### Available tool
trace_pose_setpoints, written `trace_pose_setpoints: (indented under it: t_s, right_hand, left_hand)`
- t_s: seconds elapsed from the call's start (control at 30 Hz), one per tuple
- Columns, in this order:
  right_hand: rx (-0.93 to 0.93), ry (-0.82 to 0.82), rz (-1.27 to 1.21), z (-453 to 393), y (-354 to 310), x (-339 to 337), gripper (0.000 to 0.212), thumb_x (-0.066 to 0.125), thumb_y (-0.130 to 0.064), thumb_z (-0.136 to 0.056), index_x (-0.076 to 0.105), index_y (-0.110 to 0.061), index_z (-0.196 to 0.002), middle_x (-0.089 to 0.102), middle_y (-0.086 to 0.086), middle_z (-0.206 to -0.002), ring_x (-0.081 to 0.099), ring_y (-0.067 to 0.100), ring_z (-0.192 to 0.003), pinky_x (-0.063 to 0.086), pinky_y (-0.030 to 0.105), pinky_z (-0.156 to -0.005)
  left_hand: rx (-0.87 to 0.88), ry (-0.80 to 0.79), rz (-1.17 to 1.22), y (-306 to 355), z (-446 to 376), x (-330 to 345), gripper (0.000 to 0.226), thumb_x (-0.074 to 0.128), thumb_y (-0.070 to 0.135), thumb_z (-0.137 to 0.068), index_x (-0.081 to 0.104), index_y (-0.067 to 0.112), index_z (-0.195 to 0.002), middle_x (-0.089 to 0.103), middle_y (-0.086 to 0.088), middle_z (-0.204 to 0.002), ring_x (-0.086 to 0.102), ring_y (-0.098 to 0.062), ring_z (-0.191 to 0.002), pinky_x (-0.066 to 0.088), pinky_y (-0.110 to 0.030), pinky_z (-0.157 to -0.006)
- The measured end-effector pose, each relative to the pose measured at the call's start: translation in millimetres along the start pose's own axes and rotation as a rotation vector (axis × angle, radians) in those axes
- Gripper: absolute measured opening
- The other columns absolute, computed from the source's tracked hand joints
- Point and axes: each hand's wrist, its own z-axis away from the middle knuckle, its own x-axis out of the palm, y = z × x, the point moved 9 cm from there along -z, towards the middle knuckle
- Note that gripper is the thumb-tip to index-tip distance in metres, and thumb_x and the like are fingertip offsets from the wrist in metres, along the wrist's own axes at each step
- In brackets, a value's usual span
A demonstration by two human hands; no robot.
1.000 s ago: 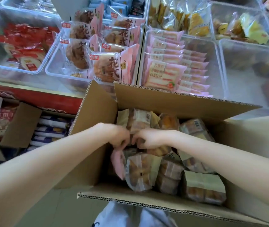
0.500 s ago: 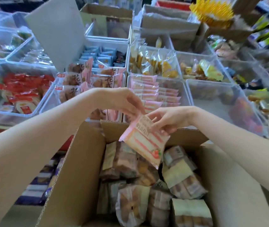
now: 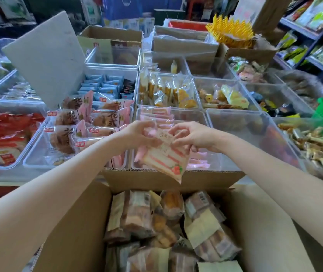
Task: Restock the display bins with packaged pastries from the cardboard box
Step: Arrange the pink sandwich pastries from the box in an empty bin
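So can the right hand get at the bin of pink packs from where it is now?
Probably yes. The right hand hovers right over the bin of pink packs, which is open on top with free space on its right side. But both it and the left hand hold a pink pack.

Large brown characters "花式" are showing on pink pastry packets (image 3: pixel 105 120) in a clear display bin (image 3: pixel 31 161); other labels are blurring beyond reading

- My right hand (image 3: pixel 194 137) has open room in the clear bin (image 3: pixel 206 116) beside the pink packs (image 3: pixel 162 119).
- The cardboard box's (image 3: pixel 270 232) raised back flap (image 3: pixel 172 178) stands between me and that bin.
- A tilted grey board (image 3: pixel 46 55) blocks the far left.
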Motion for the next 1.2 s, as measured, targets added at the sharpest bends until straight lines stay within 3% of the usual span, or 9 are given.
trace_pose_setpoints:
  t_s: [0.07,0.17,0.33,0.5,0.63,0.73,0.87,1.03,1.2]
  right_hand:
    - [-0.005,0.021,-0.019,-1,-8,-14,0.033,0.065,-0.015,-0.087,0.054,-0.023,-0.117,0.064,0.007,-0.108,0.057,0.007,-0.050,0.038,0.016,-0.038]
    - [-0.036,0.068,0.049,-7,-24,-32,0.026,0.060,-0.012,-0.090,0.055,-0.019,-0.115,0.064,0.009,-0.104,0.059,0.008,-0.049,0.041,0.017,-0.037]
    - [-0.271,0.565,0.490,-9,-67,-73,0.025,0.061,-0.011,-0.088,0.052,-0.020,-0.110,0.061,0.004,-0.094,0.060,0.019,-0.080,0.051,0.025,-0.059]
    - [-0.148,0.388,0.660,-37,-32,-26,0.019,0.059,-0.016,-0.090,0.050,-0.019,-0.106,0.065,0.008,-0.098,0.063,0.024,-0.084,0.055,0.037,-0.070]
    - [-0.045,0.245,0.641,-55,0,14,0.021,0.063,-0.026,-0.088,0.054,-0.017,-0.104,0.062,0.005,-0.101,0.060,0.024,-0.093,0.045,0.030,-0.068]
    - [-0.034,0.212,0.560,-64,10,39,0.014,0.061,-0.024,-0.090,0.056,-0.015,-0.100,0.063,0.004,-0.101,0.061,0.021,-0.084,0.050,0.031,-0.069]
    - [-0.051,0.242,0.474,-74,7,44,0.009,0.063,-0.021,-0.089,0.059,-0.013,-0.087,0.065,0.006,-0.105,0.066,0.022,-0.080,0.055,0.034,-0.071]
    - [-0.044,0.342,0.266,-79,6,28,0.016,0.061,-0.023,-0.090,0.056,-0.013,-0.078,0.070,0.007,-0.089,0.069,0.018,-0.067,0.056,0.031,-0.063]
    - [0.013,0.199,0.364,-81,17,55,0.005,0.060,-0.015,-0.090,0.062,-0.011,-0.091,0.063,0.010,-0.112,0.066,0.019,-0.080,0.056,0.030,-0.074]
  left_hand:
    - [0.033,0.091,0.081,9,-3,-14,0.033,0.068,0.014,-0.080,0.057,0.022,-0.110,0.068,-0.002,-0.092,0.069,-0.012,-0.079,0.059,-0.025,-0.063]
    - [0.090,0.198,0.155,24,-9,-30,0.037,0.067,0.013,-0.081,0.055,0.020,-0.115,0.070,-0.001,-0.090,0.069,-0.013,-0.081,0.058,-0.032,-0.072]
    - [0.198,0.389,0.116,40,-21,-55,0.030,0.066,0.008,-0.082,0.058,0.023,-0.105,0.063,-0.001,-0.109,0.060,-0.015,-0.099,0.052,-0.029,-0.083]
    - [0.104,0.318,-0.277,4,-31,-42,0.028,0.062,0.006,-0.084,0.060,0.015,-0.110,0.059,-0.001,-0.117,0.055,-0.014,-0.101,0.044,-0.018,-0.078]
    - [0.039,0.378,-0.255,-22,-20,-56,0.022,0.053,0.003,-0.088,0.061,0.015,-0.105,0.061,-0.001,-0.109,0.058,-0.016,-0.093,0.048,-0.021,-0.066]
    - [0.027,0.406,-0.276,-31,-11,-67,0.023,0.050,0.004,-0.088,0.063,0.017,-0.101,0.064,-0.001,-0.108,0.063,-0.021,-0.091,0.054,-0.034,-0.075]
    - [0.014,0.431,-0.256,-39,-1,-75,0.026,0.049,0.002,-0.087,0.063,0.020,-0.099,0.064,0.000,-0.109,0.066,-0.025,-0.091,0.057,-0.039,-0.073]
    - [0.057,0.420,-0.269,-40,5,-67,0.022,0.049,0.003,-0.089,0.063,0.019,-0.099,0.063,0.003,-0.108,0.062,-0.016,-0.087,0.049,-0.015,-0.053]
    - [0.082,0.367,-0.315,-39,8,-50,0.023,0.048,0.004,-0.090,0.061,0.020,-0.100,0.057,0.009,-0.098,0.056,-0.012,-0.086,0.042,-0.011,-0.059]
